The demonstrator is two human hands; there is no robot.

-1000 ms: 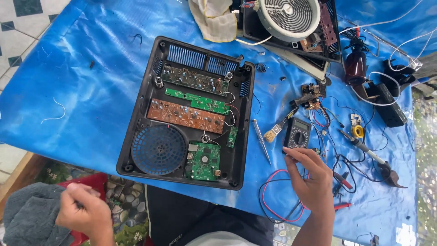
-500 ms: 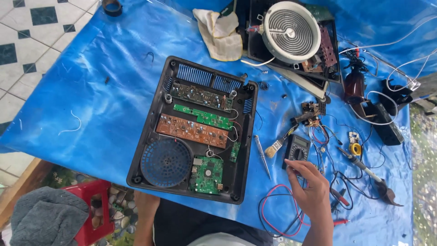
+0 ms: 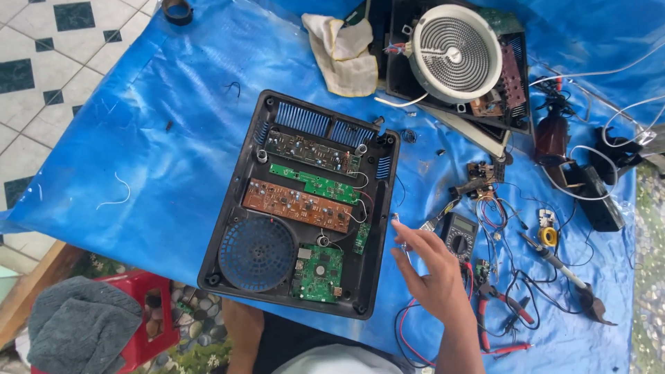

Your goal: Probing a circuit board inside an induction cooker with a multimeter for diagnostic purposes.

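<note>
My right hand (image 3: 433, 277) hovers with fingers apart just right of an open black appliance case (image 3: 225, 208). Its fingertips reach a thin metal screwdriver (image 3: 396, 223) lying on the blue tarp (image 3: 166, 125); I cannot tell whether they grip it. Inside the case sit a green circuit board (image 3: 315, 183), a brown circuit board (image 3: 298, 206), a round blue-lit fan grille (image 3: 256, 253) and a small green board (image 3: 318, 271). A black multimeter (image 3: 460, 235) lies right beside the hand. My left hand is out of view.
Red-handled pliers (image 3: 502, 305), a soldering iron (image 3: 561, 266) and tangled wires lie to the right. A round white heating coil (image 3: 454, 52) on another open unit and a cream cloth (image 3: 343, 52) sit at the back. A red stool with a grey cloth (image 3: 76, 325) stands lower left.
My left hand, seen low at the left a second ago, has left the view. My right hand has moved left from the multimeter toward the screwdriver beside the case.
</note>
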